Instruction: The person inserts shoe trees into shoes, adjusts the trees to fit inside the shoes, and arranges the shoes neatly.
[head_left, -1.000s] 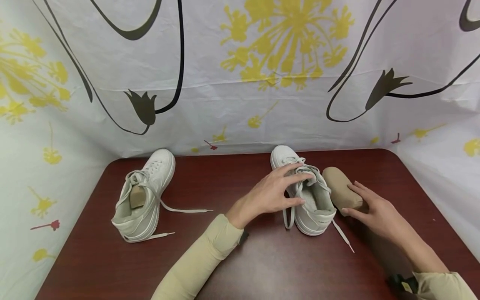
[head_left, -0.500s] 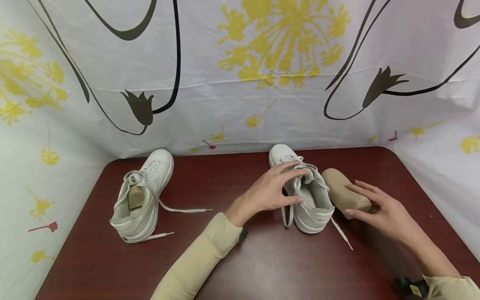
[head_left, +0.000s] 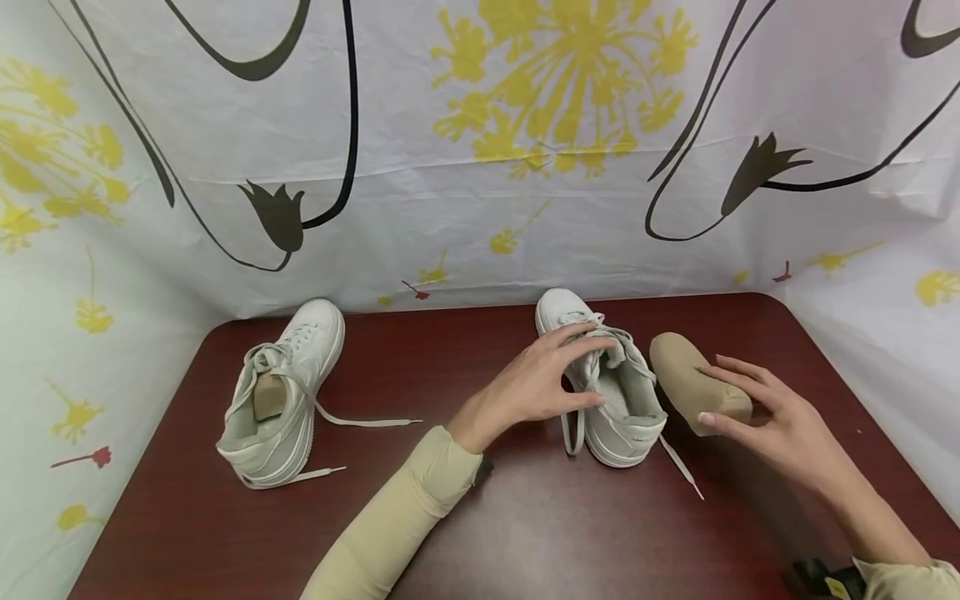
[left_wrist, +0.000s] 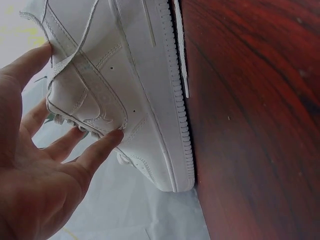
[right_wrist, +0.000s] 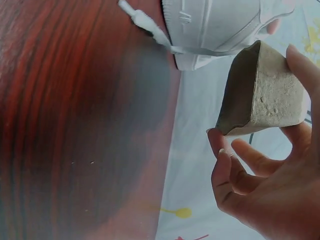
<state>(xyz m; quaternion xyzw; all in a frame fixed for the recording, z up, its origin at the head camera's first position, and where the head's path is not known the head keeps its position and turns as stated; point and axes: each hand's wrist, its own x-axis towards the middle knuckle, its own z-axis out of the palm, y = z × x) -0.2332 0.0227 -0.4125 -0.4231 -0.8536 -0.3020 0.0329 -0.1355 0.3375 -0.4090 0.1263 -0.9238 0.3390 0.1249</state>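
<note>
A white lace-up sneaker (head_left: 624,432) stands on the right half of the table, toe toward the back. My left hand (head_left: 534,382) lies along its left side, fingers spread and relaxed, with fingertips at the upper and laces in the left wrist view. My right hand (head_left: 791,433) pinches the near end of a tan molded shoe insert (head_left: 688,379) between thumb and fingers. In the right wrist view the insert (right_wrist: 277,92) is tilted, its blunt end toward the camera, just right of the sneaker. The shoe's opening shows only its lining and tongue.
A second white sneaker (head_left: 318,343) stands at the left with a tan insert (head_left: 270,397) inside it. Its loose laces (head_left: 375,422) trail over the dark red table (head_left: 480,508). A patterned white cloth (head_left: 390,225) hangs behind and at both sides.
My right hand has shifted a little to the right with the insert, widening the gap between insert and sneaker. The left hand keeps its place at the shoe.
</note>
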